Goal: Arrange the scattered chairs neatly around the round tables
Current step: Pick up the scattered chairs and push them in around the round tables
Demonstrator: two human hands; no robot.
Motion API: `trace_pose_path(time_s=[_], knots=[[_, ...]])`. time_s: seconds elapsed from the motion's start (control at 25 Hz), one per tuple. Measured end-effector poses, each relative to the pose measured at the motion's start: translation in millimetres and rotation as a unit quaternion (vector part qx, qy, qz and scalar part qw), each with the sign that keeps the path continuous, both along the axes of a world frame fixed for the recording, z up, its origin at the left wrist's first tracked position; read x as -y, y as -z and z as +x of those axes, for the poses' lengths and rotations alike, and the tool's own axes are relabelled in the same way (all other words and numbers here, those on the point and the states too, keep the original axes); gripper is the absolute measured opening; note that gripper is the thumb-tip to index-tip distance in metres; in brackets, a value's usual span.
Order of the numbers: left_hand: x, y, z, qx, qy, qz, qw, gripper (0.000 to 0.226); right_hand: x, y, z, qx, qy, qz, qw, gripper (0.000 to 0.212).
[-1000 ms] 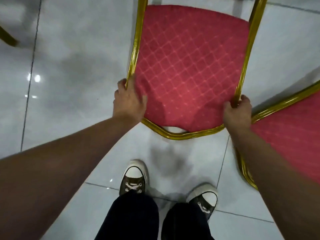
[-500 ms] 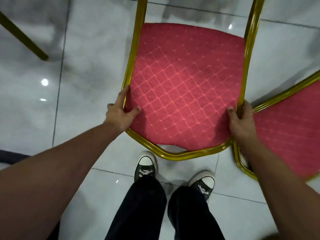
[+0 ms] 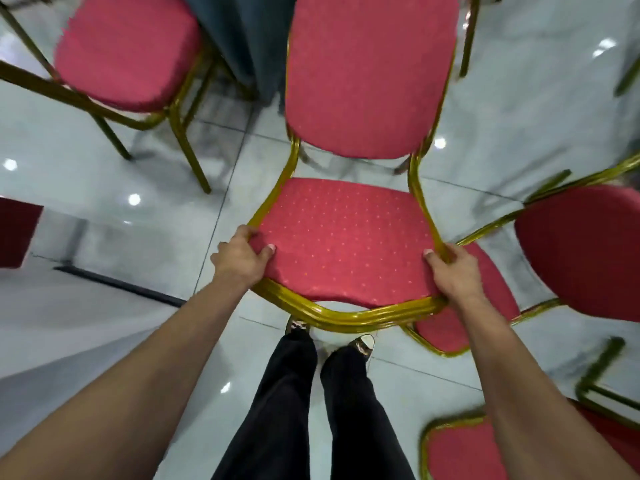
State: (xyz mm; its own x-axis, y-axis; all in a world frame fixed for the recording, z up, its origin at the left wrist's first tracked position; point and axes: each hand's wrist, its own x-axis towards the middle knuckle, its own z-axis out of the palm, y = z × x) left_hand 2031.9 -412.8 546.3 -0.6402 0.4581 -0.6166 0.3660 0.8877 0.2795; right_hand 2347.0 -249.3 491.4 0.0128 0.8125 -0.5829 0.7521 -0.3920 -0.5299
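A red padded chair (image 3: 346, 244) with a gold metal frame stands in front of me, its backrest nearest and its seat farther off. My left hand (image 3: 240, 259) grips the left side of the backrest, thumb on the red cloth. My right hand (image 3: 452, 271) grips the right side of the gold frame. Beyond the chair's seat hangs a grey-blue tablecloth (image 3: 242, 39), the table's top out of view.
Another red chair (image 3: 128, 53) stands at the upper left by the cloth. A second one (image 3: 585, 251) sits close on the right, touching my chair's frame, and a third (image 3: 464, 448) is at the lower right. My feet (image 3: 329, 336) stand on glossy grey tiles.
The view has lifted, showing the whole chair, the tablecloth and neighbouring chairs. Both hands keep their grip on the backrest sides; the chair now sits close to the table.
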Motion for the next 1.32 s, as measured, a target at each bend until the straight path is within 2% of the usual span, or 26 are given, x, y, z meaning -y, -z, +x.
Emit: trace_pose_path(time_s=[0.08, 0.2, 0.32, 0.4, 0.48, 0.56, 0.64, 0.76, 0.96, 1.04, 1.24, 1.32], knots=[[-8, -55, -2, -0.009, -0.031, 0.002, 0.999, 0.044, -17, -52, -7, -0.007, 0.019, -0.011, 1.000, 0.049], [-23, -112, -7, 0.003, -0.103, -0.004, 0.995, 0.031, -38, -115, -24, -0.050, 0.089, -0.004, 0.995, 0.026], [-29, -144, 6, -0.029, -0.109, 0.000, 0.994, 0.033, -46, -155, -41, -0.088, 0.099, 0.028, 0.991, 0.032], [-26, -154, 29, -0.096, -0.035, 0.072, 0.992, 0.038, -46, -170, -51, -0.092, 0.054, 0.066, 0.992, 0.038], [-20, -157, 53, -0.146, 0.020, 0.180, 0.973, 0.040, -49, -180, -59, -0.093, 0.012, 0.095, 0.991, 0.055], [-20, -160, 63, -0.144, -0.012, 0.250, 0.957, 0.045, -57, -186, -69, -0.107, -0.022, 0.109, 0.988, 0.067], [-26, -158, 53, -0.127, -0.018, 0.272, 0.954, 0.053, -69, -188, -82, -0.120, -0.047, 0.102, 0.986, 0.073], [-51, -154, 17, -0.118, 0.016, 0.276, 0.954, 0.054, -88, -187, -103, -0.127, -0.074, 0.096, 0.984, 0.077], [-89, -145, -33, -0.135, 0.031, 0.262, 0.955, 0.065, -108, -184, -147, -0.116, -0.053, 0.101, 0.987, 0.084], [-103, -148, -57, -0.135, 0.061, 0.259, 0.955, 0.067, -120, -187, -166, -0.112, -0.061, 0.097, 0.987, 0.081], [-148, -170, -123, -0.088, 0.070, 0.162, 0.980, 0.061, -167, -199, -207, -0.089, -0.098, 0.074, 0.988, 0.077], [-167, -181, -127, -0.111, 0.065, 0.129, 0.983, 0.052, -178, -206, -208, -0.079, -0.114, 0.078, 0.987, 0.073]])
